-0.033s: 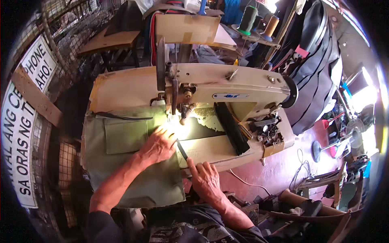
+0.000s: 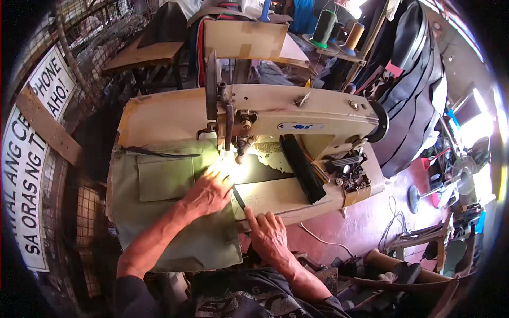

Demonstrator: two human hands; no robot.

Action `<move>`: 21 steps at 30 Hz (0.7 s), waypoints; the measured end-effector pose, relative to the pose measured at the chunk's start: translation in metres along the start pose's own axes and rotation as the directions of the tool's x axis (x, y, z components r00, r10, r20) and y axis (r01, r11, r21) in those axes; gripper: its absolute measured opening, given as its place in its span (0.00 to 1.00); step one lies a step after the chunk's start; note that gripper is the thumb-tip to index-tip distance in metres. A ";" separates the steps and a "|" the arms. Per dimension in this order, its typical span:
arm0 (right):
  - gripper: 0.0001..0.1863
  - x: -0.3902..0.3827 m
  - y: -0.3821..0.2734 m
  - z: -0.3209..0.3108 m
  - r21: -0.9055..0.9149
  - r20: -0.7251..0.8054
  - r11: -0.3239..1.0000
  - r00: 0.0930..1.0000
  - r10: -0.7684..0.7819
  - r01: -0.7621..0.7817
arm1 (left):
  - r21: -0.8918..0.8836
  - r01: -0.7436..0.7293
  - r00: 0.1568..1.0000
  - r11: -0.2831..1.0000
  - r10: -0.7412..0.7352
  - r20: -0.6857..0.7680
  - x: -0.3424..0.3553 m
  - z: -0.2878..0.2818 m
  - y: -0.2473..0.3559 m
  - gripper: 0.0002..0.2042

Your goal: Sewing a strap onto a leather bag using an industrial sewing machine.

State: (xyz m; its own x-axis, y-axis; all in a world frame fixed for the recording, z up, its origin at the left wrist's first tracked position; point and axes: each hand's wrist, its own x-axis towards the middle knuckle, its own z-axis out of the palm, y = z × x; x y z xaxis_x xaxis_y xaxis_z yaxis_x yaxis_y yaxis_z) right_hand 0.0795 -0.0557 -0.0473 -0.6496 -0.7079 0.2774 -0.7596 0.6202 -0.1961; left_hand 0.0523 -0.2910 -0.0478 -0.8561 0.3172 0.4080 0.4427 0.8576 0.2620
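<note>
A cream sewing machine [image 2: 331, 108] spans the table, its lamp throwing strong glare around the needle. Olive-green fabric [image 2: 175, 233] lies left of the needle and drapes over the table's front edge; a rectangular patch [image 2: 164, 177] shows on it. My left hand [image 2: 212, 192] rests flat on the fabric, fingers stretched toward the needle, the tips washed out by light. My right hand [image 2: 268, 233], closed, pinches the near end of a narrow black strip [image 2: 239, 196] running up toward the needle. Across the fabric's upper part lies another dark strip [image 2: 164, 154].
A long black object [image 2: 303, 167] and a pile of small metal parts [image 2: 354, 175] sit on the machine table's right side. Behind stand a green thread spool [image 2: 323, 29] and an orange one [image 2: 354, 37]. Dark material [image 2: 416, 106] hangs at right; a lettered sign [image 2: 34, 212] stands left.
</note>
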 end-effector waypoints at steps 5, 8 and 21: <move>0.34 -0.021 -0.005 0.015 0.023 -0.090 0.994 0.990 0.105 -0.103 | 0.111 -0.057 0.997 0.992 0.051 0.054 -0.018 -0.005 0.034 0.16; 0.38 -0.036 -0.004 0.027 0.113 -0.054 0.968 0.972 0.230 -0.223 | 0.059 -0.029 0.997 0.998 0.025 0.072 -0.024 -0.002 0.042 0.17; 0.19 -0.027 0.057 -0.015 0.508 0.006 0.792 0.920 0.391 -0.339 | 0.166 0.064 0.978 0.984 -0.095 0.187 -0.005 0.014 0.044 0.27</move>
State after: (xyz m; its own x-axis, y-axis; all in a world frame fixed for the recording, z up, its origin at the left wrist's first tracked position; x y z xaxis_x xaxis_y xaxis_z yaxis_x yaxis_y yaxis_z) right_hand 0.0539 0.0041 -0.0514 -0.8949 -0.4111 0.1734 -0.3979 0.5594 -0.7271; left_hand 0.0725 -0.2488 -0.0510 -0.9290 0.3040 0.2109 0.3363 0.9315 0.1387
